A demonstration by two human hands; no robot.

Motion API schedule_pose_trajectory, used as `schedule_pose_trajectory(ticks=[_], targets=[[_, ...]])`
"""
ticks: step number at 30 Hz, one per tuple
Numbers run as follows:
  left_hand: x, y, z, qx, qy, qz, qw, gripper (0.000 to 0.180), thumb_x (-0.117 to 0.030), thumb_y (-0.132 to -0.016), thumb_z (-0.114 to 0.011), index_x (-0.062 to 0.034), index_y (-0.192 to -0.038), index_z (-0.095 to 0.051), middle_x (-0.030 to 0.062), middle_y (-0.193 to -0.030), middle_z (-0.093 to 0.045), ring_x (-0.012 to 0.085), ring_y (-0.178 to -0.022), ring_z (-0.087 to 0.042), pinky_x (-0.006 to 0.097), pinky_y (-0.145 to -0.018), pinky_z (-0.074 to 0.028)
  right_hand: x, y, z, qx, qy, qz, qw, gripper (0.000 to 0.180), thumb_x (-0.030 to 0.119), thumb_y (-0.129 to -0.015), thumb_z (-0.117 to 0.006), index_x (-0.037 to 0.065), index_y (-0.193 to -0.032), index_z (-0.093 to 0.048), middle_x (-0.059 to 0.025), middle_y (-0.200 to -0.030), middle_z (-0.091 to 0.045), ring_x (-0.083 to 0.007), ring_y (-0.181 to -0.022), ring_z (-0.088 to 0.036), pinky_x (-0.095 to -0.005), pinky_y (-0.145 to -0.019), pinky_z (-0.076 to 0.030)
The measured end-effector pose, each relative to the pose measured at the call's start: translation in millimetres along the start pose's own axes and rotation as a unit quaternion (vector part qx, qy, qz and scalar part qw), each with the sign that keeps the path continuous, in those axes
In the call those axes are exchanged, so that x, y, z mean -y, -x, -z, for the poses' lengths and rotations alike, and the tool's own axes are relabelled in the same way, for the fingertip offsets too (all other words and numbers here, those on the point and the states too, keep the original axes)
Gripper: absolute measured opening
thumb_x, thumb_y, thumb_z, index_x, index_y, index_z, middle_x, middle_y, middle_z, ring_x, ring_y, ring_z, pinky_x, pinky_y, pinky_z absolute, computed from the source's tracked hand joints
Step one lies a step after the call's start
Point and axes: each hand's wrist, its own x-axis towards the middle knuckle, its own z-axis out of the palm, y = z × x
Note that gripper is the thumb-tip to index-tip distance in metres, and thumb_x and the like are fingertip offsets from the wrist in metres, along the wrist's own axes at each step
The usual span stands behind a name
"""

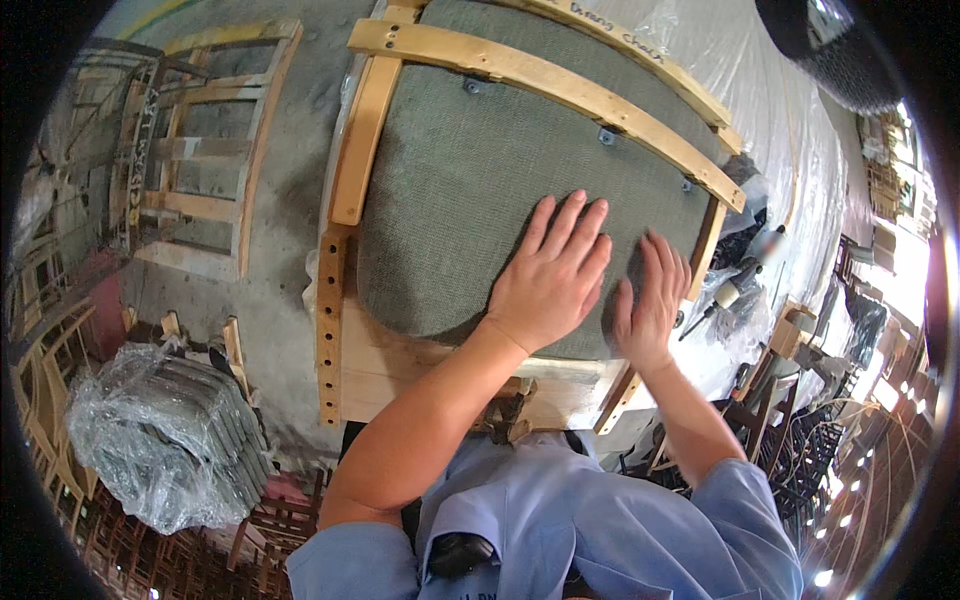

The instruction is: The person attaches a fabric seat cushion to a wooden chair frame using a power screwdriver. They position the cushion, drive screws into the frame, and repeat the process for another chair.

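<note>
The grey seat pad (450, 180) lies in its wooden frame (545, 75) on the surface, my left hand (550, 275) and right hand (652, 300) both pressed flat and open on its near edge, gripping nothing, so uneven pressure might skew it.

Plastic-wrapped grey cushion stack (165, 435); bare wooden chair frame (205, 150); screwdriver (722, 300).

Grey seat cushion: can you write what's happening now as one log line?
left hand flat on grey seat cushion | right hand pressing cushion edge | wooden chair frame around cushion
</note>
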Motion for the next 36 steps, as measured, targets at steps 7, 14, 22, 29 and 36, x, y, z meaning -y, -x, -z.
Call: schedule_pose_trajectory(ticks=[7, 14, 22, 29, 36], targets=[[41, -29, 48, -0.03, -0.08, 0.072, 0.994, 0.041, -0.022, -0.091, -0.064, 0.0005, -0.125, -0.06, 0.0233, -0.145, -0.05, 0.0429, -0.134, -0.046, 0.055, -0.114, -0.036, -4, -62, -22, -0.003, 0.019, 0.002, 1.0, 0.07, 0.024, -0.091, -0.053, -0.005, -0.151, -0.032, -0.0249, -0.162, -0.027, -0.0434, -0.152, -0.021, -0.0604, -0.123, -0.013], [73, -41, 44, -0.03, -0.152, 0.064, 0.986, 0.05, -0.026, -0.092, -0.06, 0.0036, -0.132, -0.054, 0.0285, -0.145, -0.048, 0.0448, -0.135, -0.045, 0.056, -0.117, -0.032, -6, -67, -15, 0.003, 0.016, 0.006, 1.0, 0.071, 0.027, -0.086, -0.057, -0.005, -0.147, -0.037, -0.0257, -0.16, -0.029, -0.043, -0.149, -0.027, -0.0622, -0.121, -0.016], [64, -36, 39, -0.008, -0.181, 0.061, 0.981, 0.051, -0.023, -0.092, -0.06, 0.0036, -0.135, -0.051, 0.0281, -0.148, -0.045, 0.046, -0.137, -0.042, 0.058, -0.117, -0.032, -2, -65, -8, -0.001, -0.009, -0.027, 1.0, 0.07, 0.03, -0.085, -0.059, -0.004, -0.144, -0.043, -0.0239, -0.158, -0.033, -0.0407, -0.148, -0.029, -0.062, -0.121, -0.018], [57, -40, 37, 0.006, -0.222, 0.056, 0.973, 0.052, -0.023, -0.094, -0.059, 0.0022, -0.138, -0.048, 0.0271, -0.151, -0.043, 0.0464, -0.139, -0.04, 0.06, -0.117, -0.031, -7, -60, -7, -0.046, -0.038, -0.034, 0.998, 0.069, 0.032, -0.084, -0.06, -0.003, -0.142, -0.045, -0.0227, -0.159, -0.033, -0.0385, -0.149, -0.028, -0.0615, -0.121, -0.018], [51, -40, 36, 0.009, -0.226, 0.067, 0.972, 0.05, -0.022, -0.099, -0.053, 0.0018, -0.143, -0.046, 0.0241, -0.156, -0.039, 0.0447, -0.144, -0.035, 0.058, -0.119, -0.027, -14, -54, -6, -0.074, -0.085, -0.035, 0.993, 0.066, 0.035, -0.086, -0.061, -0.001, -0.141, -0.05, -0.0212, -0.159, -0.034, -0.0377, -0.151, -0.027, -0.0623, -0.122, -0.017]])
